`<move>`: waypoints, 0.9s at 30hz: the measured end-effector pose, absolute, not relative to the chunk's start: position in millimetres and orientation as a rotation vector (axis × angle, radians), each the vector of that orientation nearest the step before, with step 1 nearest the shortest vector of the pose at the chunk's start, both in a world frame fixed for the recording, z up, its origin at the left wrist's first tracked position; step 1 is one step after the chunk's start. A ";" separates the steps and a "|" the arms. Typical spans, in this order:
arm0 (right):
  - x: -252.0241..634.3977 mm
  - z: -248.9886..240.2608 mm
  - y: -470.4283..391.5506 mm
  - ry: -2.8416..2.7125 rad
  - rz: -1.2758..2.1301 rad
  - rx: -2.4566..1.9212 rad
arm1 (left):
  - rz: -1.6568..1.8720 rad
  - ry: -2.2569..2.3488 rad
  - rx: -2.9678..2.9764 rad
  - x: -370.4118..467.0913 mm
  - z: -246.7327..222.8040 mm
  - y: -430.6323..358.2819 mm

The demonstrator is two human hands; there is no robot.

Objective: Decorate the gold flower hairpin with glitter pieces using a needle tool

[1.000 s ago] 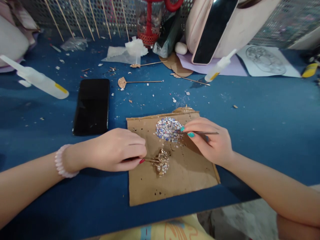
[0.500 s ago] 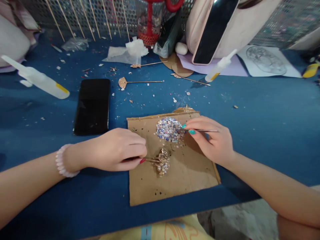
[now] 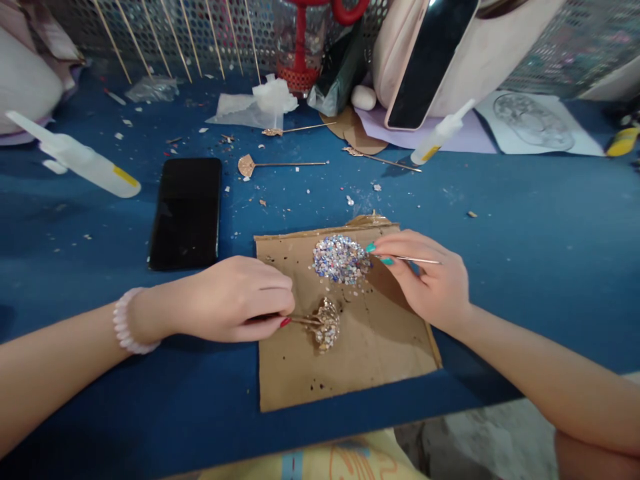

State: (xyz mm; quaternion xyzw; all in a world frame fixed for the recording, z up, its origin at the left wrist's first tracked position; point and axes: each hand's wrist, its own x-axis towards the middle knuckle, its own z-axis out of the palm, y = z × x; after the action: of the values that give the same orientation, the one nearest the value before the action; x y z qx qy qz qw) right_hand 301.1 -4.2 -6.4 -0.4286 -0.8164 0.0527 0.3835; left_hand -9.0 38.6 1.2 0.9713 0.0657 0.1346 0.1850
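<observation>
My left hand (image 3: 255, 300) is closed around the thin prongs of a hairpin (image 3: 327, 325). Its fan-shaped, rhinestone-covered head hangs over a square of cardboard (image 3: 360, 373). Between thumb and fingertips, my right hand (image 3: 425, 273) pinches a slim metal tool (image 3: 420, 260), lying nearly level. Whether it is a rod or tweezers I cannot make out. The fingertips are at the right edge of a pile of small glittering rhinestones (image 3: 340, 259) on the upper part of the cardboard, and they hide the tool's tip.
A black phone (image 3: 185, 213) lies left of the cardboard. Glue bottles stand or lie at left (image 3: 85, 163) and right (image 3: 433, 141). Behind are several gold hairpins (image 3: 290, 164), crumpled tissue (image 3: 275, 97) and a leaning phone (image 3: 430, 63). Scraps dot the blue table (image 3: 525, 267).
My right hand has drawn back slightly to the right with the metal tool, away from the middle of the rhinestones. My left hand and the hairpin stay put.
</observation>
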 end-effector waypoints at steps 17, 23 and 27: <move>301.1 -6.8 -3.0 -2.070 0.227 -1.127 | 0.366 0.192 2.733 -8.7 0.5 38.5; 301.6 -6.0 -2.5 -2.078 0.235 -1.101 | 0.371 0.190 2.729 -9.2 -0.4 38.5; 300.9 -4.8 -2.2 -2.092 0.242 -1.092 | 0.372 0.233 2.661 -7.0 2.4 41.2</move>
State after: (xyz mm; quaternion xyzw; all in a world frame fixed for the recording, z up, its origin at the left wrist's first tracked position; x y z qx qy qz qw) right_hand 300.9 -2.2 -4.8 -0.4267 -0.8175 0.0947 0.3751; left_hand -7.0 41.2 2.4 0.9624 0.0844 0.1345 0.2203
